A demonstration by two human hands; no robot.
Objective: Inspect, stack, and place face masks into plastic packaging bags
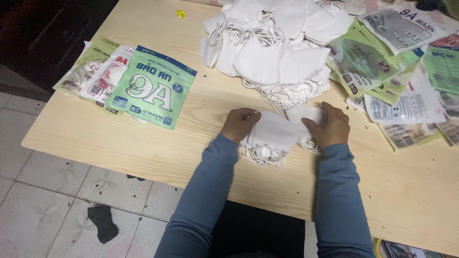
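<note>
**White masks gathered between two hands at the near edge of the table**

White fabric masks, a small stack (270, 136) of them, lay flat on the pale wooden table (143, 143) directly between the person's hands, its looped ear cords trailing toward the near edge. The stack's long axis ran left to right, spanning the gap from one hand to the other, so neither hand was plainly nearer: both touched it. The left hand (240, 123) was closed over the stack's left end, fingers curled on the cloth. The right hand (329, 125) pressed on the right end, its fingers bent over a single mask (306, 114) that lay tilted on top. The hands stood apart, each clamped on its own end.

Just beyond them, farther across the table, sat a large loose heap of white masks (272, 48), cords tangled along its near side. To the right of the heap lay a scattered pile of green and white printed pouches (397, 71), overlapping one another. Well to the left, a green pouch (152, 87) rested on a few others near the table's left edge. A small yellow scrap (181, 14) lay at the far side.

Below the table, grey patterned floor tiles (43, 210) showed, with a dark rag (103, 223) on them. The room was dim.
</note>
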